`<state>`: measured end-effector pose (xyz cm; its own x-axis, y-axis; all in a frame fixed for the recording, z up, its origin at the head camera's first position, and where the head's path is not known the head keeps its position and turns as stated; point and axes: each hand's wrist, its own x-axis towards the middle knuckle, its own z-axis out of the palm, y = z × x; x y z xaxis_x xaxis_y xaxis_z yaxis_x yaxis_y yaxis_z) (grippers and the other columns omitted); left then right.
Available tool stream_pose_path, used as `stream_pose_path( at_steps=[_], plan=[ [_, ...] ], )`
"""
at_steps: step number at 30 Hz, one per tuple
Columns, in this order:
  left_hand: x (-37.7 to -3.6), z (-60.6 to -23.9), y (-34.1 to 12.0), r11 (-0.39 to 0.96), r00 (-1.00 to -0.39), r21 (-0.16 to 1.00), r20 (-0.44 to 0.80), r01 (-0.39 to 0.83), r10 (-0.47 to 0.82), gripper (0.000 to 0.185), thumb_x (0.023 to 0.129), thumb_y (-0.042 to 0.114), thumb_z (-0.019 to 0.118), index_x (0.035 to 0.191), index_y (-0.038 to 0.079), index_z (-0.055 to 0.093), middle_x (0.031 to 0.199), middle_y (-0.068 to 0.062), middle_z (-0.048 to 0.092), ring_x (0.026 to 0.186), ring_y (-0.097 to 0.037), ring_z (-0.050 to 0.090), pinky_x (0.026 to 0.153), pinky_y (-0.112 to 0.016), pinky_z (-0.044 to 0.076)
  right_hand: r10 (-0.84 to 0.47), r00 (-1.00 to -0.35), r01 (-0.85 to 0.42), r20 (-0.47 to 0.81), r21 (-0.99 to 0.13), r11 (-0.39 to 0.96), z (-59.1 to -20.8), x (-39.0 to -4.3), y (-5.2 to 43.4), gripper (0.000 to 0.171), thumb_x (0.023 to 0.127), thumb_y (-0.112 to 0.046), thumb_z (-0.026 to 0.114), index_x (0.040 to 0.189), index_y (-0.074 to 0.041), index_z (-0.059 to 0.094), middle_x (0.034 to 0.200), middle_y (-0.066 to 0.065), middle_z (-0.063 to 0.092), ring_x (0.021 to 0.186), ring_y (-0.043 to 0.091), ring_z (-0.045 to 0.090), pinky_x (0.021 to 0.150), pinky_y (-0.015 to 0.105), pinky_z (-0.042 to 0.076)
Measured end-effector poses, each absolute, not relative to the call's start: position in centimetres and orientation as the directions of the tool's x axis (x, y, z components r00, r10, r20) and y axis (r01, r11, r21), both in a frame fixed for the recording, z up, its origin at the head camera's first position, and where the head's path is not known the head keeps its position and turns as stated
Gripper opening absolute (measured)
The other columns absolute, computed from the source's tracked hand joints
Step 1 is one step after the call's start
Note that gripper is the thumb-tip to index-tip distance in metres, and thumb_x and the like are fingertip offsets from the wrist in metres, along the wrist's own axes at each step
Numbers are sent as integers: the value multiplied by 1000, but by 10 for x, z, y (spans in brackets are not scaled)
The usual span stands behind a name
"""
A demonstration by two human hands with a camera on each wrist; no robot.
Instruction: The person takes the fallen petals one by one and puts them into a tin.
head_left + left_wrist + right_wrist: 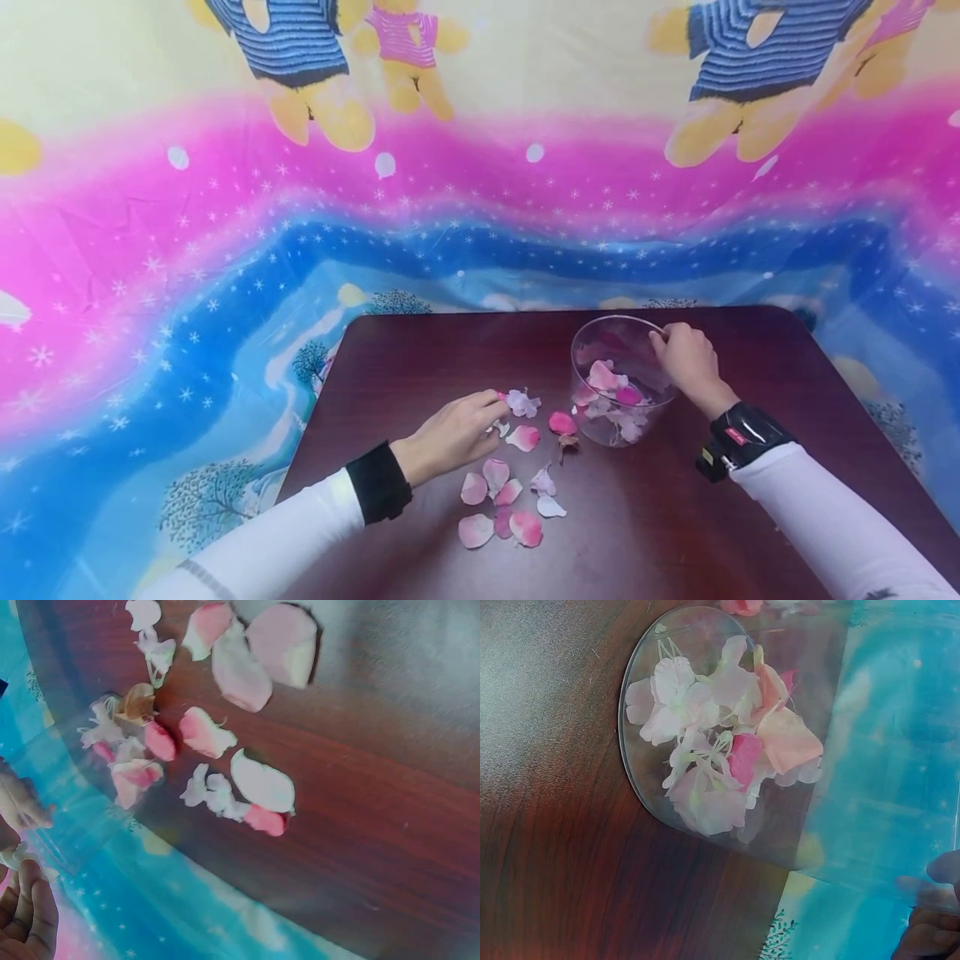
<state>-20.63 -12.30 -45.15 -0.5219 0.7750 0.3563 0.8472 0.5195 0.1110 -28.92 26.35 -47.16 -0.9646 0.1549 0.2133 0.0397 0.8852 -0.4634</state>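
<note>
Careful: my left hand [450, 433] fingers pinch a pink petal [501, 397]; right hand [688, 360] fingers curl over the glass bowl [600, 417] rim, and pulling could tip it.

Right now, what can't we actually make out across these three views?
- Left hand, head view: fingertips curl under near a pale blossom; whether they pinch it is hidden.
- Left wrist view: that hand is cut off by the frame's lower left corner.
- Right hand, right wrist view: only blurred fingertips at the bowl's rim.
- Petals in the bowl overlap; count unclear.
</note>
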Motion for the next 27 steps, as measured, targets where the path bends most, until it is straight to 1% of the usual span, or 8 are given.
stream_pose_path(
  at_steps=[3,8,12,18,22,24,27],
  plan=[
    [-209,-447,-118,510,-504,86,361,856,785,20,86,8,75,103,13,65,89,1,60,79,-9,56,73,-17,52,150,-964,32,219,-465,885,-473,-289,264,34,101,-25,57,79,-1,65,64,13,57,64,33,58,53,42,40],
    [-213,-441,-110,497,-486,69,359,865,797,19,87,8,74,103,14,66,92,2,62,81,-8,59,76,-17,53,148,-966,32,214,-465,885,-474,-290,264,35,101,-25,57,76,-2,62,62,11,54,63,31,56,52,40,39],
    [-217,-437,-102,487,-477,65,352,871,806,21,87,8,75,105,13,67,94,2,63,83,-8,60,78,-18,55,152,-965,37,213,-463,886,-474,-290,265,35,101,-26,57,76,-3,63,63,11,55,63,31,57,52,40,39],
    [-225,-429,-86,465,-461,76,348,882,816,19,88,7,73,106,12,67,95,1,63,84,-9,61,79,-20,55,161,-967,51,199,-466,883,-472,-288,265,35,101,-26,57,76,-3,62,63,11,54,63,31,55,52,40,38],
    [-228,-424,-75,457,-452,71,343,887,823,19,88,9,74,105,12,67,95,1,63,84,-9,60,80,-18,55,163,-967,55,194,-469,881,-472,-287,265,33,101,-26,57,81,-1,65,66,14,58,65,33,58,54,42,40],
    [-230,-421,-71,456,-450,66,335,888,828,18,89,9,72,106,12,67,94,0,62,84,-9,59,79,-17,54,164,-967,54,194,-473,880,-472,-287,264,33,101,-26,57,85,0,67,69,15,61,67,34,59,55,43,42],
    [-233,-418,-63,458,-448,48,322,888,834,16,91,9,69,106,13,67,94,1,62,83,-9,58,78,-17,52,161,-967,50,197,-473,879,-472,-287,265,34,102,-27,56,84,0,67,70,16,61,68,34,59,55,44,42]
  ],
)
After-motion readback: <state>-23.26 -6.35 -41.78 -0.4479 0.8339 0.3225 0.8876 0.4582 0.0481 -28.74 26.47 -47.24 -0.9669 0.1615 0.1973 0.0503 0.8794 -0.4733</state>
